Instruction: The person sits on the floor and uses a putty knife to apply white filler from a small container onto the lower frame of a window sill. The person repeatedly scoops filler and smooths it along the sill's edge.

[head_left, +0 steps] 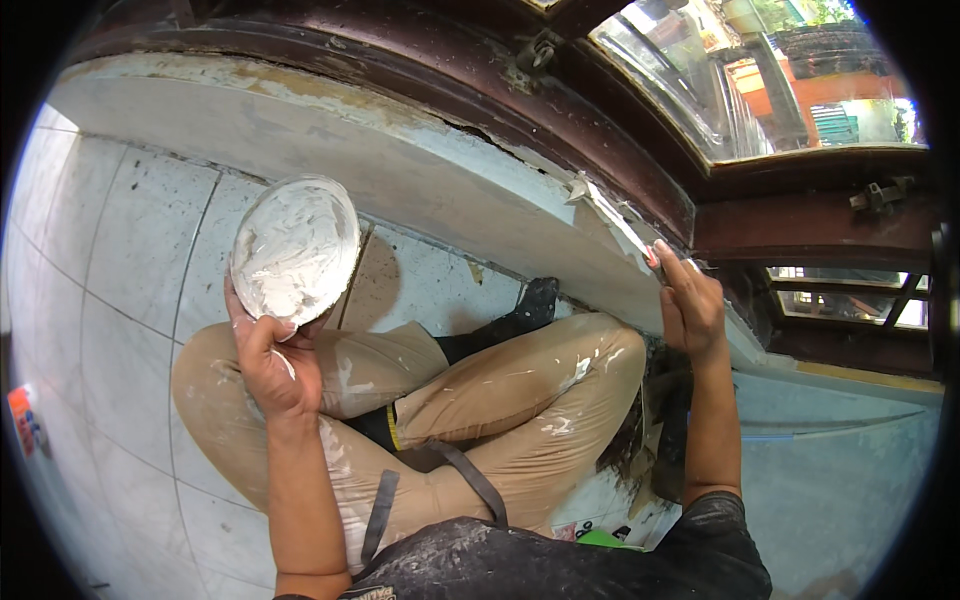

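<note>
My left hand (275, 365) grips a round shallow container (295, 250) smeared with thick white paste, tilted toward me. My right hand (690, 310) is closed on the handle of a putty knife (625, 225), whose white-coated blade lies at the cracked edge of the plastered window sill (430, 160), just below the dark wooden frame (750, 220). A lump of white paste shows at the blade's far end.
I sit cross-legged on a white tiled floor (130, 240), my paint-spotted trousers (510, 420) below my hands. A green object (600, 538) and debris lie by my right hip. Glazed windows (750, 80) rise above. A small red-and-blue item (22, 415) lies far left.
</note>
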Demonstrator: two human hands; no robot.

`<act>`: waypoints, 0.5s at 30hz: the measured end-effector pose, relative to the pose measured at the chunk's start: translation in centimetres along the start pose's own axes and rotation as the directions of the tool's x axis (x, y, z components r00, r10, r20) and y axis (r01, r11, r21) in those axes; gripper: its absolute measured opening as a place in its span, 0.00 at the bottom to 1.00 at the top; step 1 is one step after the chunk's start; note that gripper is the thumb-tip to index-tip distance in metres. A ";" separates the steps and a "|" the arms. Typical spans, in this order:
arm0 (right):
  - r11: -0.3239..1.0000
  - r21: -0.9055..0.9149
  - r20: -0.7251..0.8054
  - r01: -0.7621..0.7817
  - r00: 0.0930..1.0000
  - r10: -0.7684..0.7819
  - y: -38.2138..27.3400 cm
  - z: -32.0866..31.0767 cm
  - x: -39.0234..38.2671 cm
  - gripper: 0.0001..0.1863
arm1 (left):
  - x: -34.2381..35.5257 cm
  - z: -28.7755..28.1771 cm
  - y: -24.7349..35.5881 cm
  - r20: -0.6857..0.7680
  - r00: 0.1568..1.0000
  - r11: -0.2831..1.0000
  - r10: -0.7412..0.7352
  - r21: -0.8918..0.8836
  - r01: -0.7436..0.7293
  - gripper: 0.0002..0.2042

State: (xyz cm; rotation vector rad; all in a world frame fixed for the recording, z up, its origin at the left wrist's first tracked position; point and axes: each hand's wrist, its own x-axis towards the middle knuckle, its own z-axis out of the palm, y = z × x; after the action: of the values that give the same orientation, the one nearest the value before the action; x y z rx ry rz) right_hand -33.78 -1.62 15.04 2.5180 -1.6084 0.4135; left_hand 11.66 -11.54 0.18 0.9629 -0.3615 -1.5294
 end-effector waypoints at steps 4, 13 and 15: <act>0.999 0.043 -0.023 0.021 1.000 -0.020 -0.7 -0.4 1.2 0.33 | 0.0 0.9 0.3 -0.011 1.000 1.000 -0.001 -0.002 0.001 0.48; 0.999 0.038 -0.040 -0.019 0.999 0.021 -0.4 -0.2 0.4 0.33 | 0.3 0.3 -0.2 -0.007 1.000 1.000 0.006 0.006 -0.006 0.46; 0.998 0.058 -0.045 -0.018 0.999 0.021 -0.8 -0.4 0.3 0.33 | 0.2 0.7 0.0 -0.023 1.000 1.000 0.002 0.007 -0.002 0.47</act>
State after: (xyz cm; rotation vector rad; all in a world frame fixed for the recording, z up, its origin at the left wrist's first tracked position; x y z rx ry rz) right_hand -33.02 -1.47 15.59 2.5164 -1.6282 0.5230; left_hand 11.13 -11.91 0.53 0.9842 -0.3516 -1.5149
